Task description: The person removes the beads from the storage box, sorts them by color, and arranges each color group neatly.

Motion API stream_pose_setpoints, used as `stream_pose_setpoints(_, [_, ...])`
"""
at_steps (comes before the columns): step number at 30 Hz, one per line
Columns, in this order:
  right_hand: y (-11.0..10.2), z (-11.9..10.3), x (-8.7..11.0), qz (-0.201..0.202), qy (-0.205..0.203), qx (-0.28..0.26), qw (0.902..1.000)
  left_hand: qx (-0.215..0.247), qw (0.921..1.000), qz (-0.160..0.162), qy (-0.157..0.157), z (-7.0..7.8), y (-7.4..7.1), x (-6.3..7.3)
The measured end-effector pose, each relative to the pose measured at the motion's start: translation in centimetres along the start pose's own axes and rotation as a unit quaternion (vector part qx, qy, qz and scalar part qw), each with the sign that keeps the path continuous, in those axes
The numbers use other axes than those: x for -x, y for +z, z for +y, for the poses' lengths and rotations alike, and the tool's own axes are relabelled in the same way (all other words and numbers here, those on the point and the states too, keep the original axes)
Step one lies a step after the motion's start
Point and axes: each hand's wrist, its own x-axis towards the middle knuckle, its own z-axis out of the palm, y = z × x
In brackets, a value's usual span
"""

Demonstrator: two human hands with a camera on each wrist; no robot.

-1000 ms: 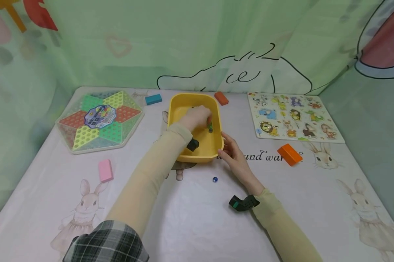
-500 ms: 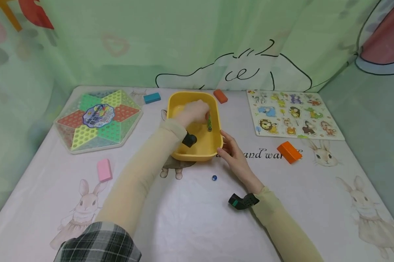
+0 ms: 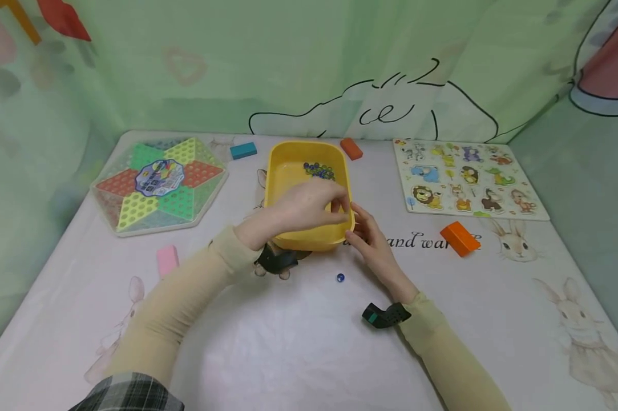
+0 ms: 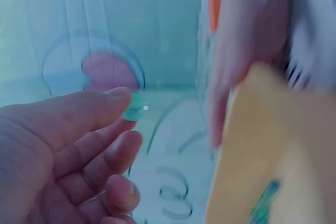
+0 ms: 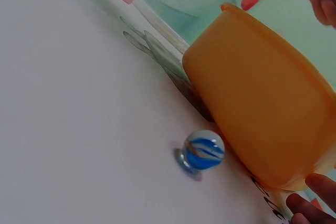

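Over the near part of a yellow plastic bin (image 3: 314,242), my left hand (image 3: 311,206) pinches a small green marble (image 4: 135,106) between thumb and index finger. Its other fingers are loosely bent. My right hand (image 3: 372,245) holds the bin's near right corner from outside, with the thumb on the near side and the fingers along the right wall. Several blue and green marbles (image 3: 319,170) lie together at the far right inside the bin. A blue-and-white swirled marble (image 5: 203,149) rests on the table in front of the bin.
A star-patterned Chinese checkers board (image 3: 160,185) lies at the left, an animal puzzle board (image 3: 468,180) at the right. Blocks lie around: blue (image 3: 243,150), red-orange (image 3: 351,148), pink (image 3: 168,260) and orange (image 3: 460,238). A printed curtain (image 3: 309,68) hangs behind the table.
My left hand has moved up and back toward me from the bin's far right, with a green marble between its fingertips. The marbles inside now show. My right hand stays at the corner.
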Motion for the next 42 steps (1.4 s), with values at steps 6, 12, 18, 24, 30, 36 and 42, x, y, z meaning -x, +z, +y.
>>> stream_pose_setpoints(6, [-0.1, 0.2, -0.1, 0.004, -0.007, 0.006, 1.0, 0.028, 0.9955, 0.04, 0.081, 1.3, 3.3, 3.2])
stream_pose_setpoints(12, [0.0, 0.0, -0.1, 0.001, 0.003, 0.001, 1.0, 0.036, 0.9941, 0.029, 0.098, 1.8, 6.4, 5.2])
stream_pose_setpoints(18, [0.0, -0.1, -0.1, 0.004, 0.011, -0.002, 0.9999, 0.04, 0.9977, -0.027, 0.047, 1.8, 9.3, 5.2])
stream_pose_setpoints(24, [0.1, -0.2, -0.1, 0.003, 0.013, -0.003, 0.9999, 0.059, 0.9968, -0.053, 0.005, 1.6, 11.0, 5.1])
stream_pose_setpoints(30, [0.1, -0.1, -0.1, 0.003, 0.011, -0.002, 0.9999, 0.08, 0.9957, -0.047, -0.007, 1.0, 12.1, 5.2])
stream_pose_setpoints(36, [0.1, -0.3, -0.1, 0.005, 0.017, 0.004, 0.9998, 0.101, 0.9941, -0.036, -0.014, 0.6, 12.6, 5.1])
stream_pose_setpoints(42, [0.1, -0.3, -0.1, 0.005, 0.018, 0.006, 0.9998, 0.108, 0.9935, -0.035, -0.016, 0.6, 12.6, 5.1])
